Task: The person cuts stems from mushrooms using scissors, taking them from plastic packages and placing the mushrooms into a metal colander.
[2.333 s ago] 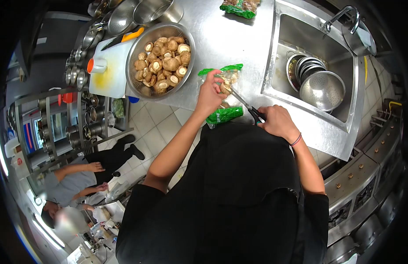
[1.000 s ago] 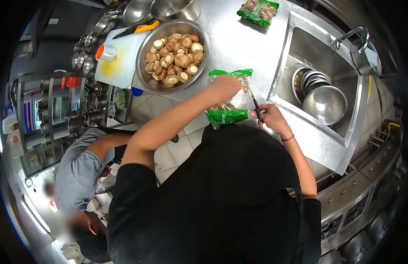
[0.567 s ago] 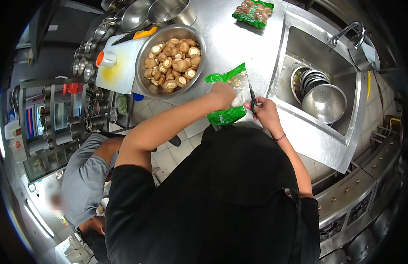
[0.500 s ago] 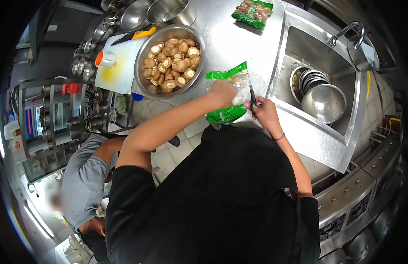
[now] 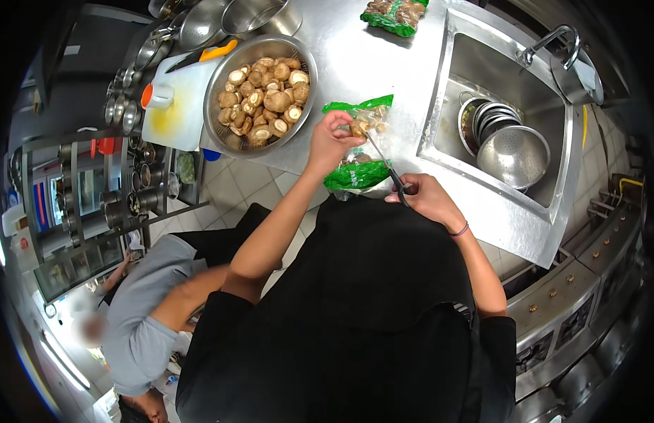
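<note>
Between the fingertips of my left hand [image 5: 332, 141] is a brown mushroom [image 5: 359, 128], held above an opened green-and-clear bag [image 5: 356, 175]. My right hand [image 5: 427, 197] grips black-handled scissors [image 5: 392, 173], whose blades point up and left to the mushroom's side. Whether the blades touch the stem I cannot tell. More mushroom pieces [image 5: 378, 116] show in the bag under the blade tips. Left of my left hand stands a steel colander [image 5: 310, 77] full of brown mushrooms [image 5: 274, 100], several with pale cut undersides facing up.
A second bag of mushrooms [image 5: 395, 15] lies at the counter's far side. On the right, the sink [image 5: 440, 120] holds a colander [image 5: 514, 156] and stacked bowls. A cutting board [image 5: 186, 130] carries an orange-rimmed container [image 5: 158, 96] and a yellow-handled knife [image 5: 218, 51]. A person in grey [image 5: 147, 310] bends at lower left.
My left hand has come up from the bag with a mushroom in its fingers. The scissors have tilted left, with their tips now at that mushroom. The person in grey has shifted.
</note>
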Motion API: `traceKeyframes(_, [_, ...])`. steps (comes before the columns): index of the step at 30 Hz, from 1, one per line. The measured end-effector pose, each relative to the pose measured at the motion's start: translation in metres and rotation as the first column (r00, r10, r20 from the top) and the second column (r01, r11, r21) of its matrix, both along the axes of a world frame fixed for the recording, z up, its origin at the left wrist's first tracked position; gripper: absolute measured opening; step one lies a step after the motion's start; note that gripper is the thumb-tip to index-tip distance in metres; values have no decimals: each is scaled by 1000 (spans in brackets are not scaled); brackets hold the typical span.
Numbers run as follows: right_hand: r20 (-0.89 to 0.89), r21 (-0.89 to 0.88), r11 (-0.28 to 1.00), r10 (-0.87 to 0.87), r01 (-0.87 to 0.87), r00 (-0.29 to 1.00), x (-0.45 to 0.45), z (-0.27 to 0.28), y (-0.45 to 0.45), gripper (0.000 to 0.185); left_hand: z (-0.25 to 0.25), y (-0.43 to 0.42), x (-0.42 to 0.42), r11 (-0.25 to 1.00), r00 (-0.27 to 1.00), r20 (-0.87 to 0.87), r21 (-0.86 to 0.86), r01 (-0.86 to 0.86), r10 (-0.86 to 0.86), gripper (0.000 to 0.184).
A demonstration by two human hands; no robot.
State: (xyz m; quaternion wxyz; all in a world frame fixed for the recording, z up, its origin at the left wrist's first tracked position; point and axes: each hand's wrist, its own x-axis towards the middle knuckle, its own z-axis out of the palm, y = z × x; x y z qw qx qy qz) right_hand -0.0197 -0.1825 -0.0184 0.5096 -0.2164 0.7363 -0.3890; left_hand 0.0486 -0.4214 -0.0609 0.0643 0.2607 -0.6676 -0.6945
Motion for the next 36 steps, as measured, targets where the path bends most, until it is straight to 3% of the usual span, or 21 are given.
traceKeyframes(3, [-15, -36, 999, -17, 16, 1000, -3, 8, -3, 43, 0, 7, 3, 1000, 995, -101, 2, -21, 21, 42])
traceKeyframes(5, [-53, 1, 998, 62, -62, 997, -7, 15, -6, 43, 1, 12, 4, 998, 989, -133, -22, -63, 59, 42])
traceKeyframes(8, [-63, -37, 999, 29, -31, 998, -6, 11, -11, 43, -8, 15, 5, 989, 992, -117, -132, -63, 47, 43])
traceKeyframes(12, [-79, -30, 999, -22, 20, 997, -2, -1, -13, 44, -12, 12, 3, 988, 996, -69, -140, -64, 55, 42])
traceKeyframes(15, [-61, -87, 995, -54, 49, 997, -2, -4, -8, 42, -8, 9, 4, 994, 996, -79, -97, -49, 42, 46])
traceKeyframes(17, [16, -3, 1000, -18, 18, 1000, -3, 3, -5, 39, -1, 6, 6, 995, 989, -117, 51, -82, 88, 52])
traceKeyframes(21, [116, -69, 996, -47, 55, 992, -8, -6, 5, 37, 16, -8, 20, 996, 984, -155, 47, -79, 86, 53])
traceKeyframes(23, [151, 43, 999, -14, 7, 988, -11, -12, 7, 31, 40, -22, 28, 976, 962, -259, -172, -137, 90, 47])
traceKeyframes(24, [162, 35, 999, -12, 6, 987, -13, -11, 4, 31, 49, -40, 27, 871, 941, -314, -419, -256, 125, 43])
traceKeyframes(27, [164, -16, 999, -44, 48, 985, -18, -20, -3, 31, 83, -103, 25, 563, 949, -188, -769, -304, 254, 46])
traceKeyframes(29, [149, -9, 999, -43, 45, 988, -23, -20, -12, 31, 90, -138, 20, 499, 953, -51, -843, -201, 298, 45])
traceKeyframes(31, [126, 10, 997, -83, 83, 989, -28, -19, -19, 30, 85, -144, 15, 199, 955, -159, -957, -212, 252, 42])
traceKeyframes(32, [113, -25, 995, -93, 96, 989, -30, -20, -20, 30, 91, -135, 9, 203, 958, -160, -956, -211, 240, 42])
traceKeyframes(34, [113, -53, 991, -120, 127, 986, -33, -34, -19, 34, 99, -95, 5, 475, 990, -127, -876, -81, -66, 36])
traceKeyframes(36, [92, -59, 990, -123, 129, 988, -34, -29, -21, 39, 85, -51, 2, 396, 899, 100, -873, 285, -426, 35])
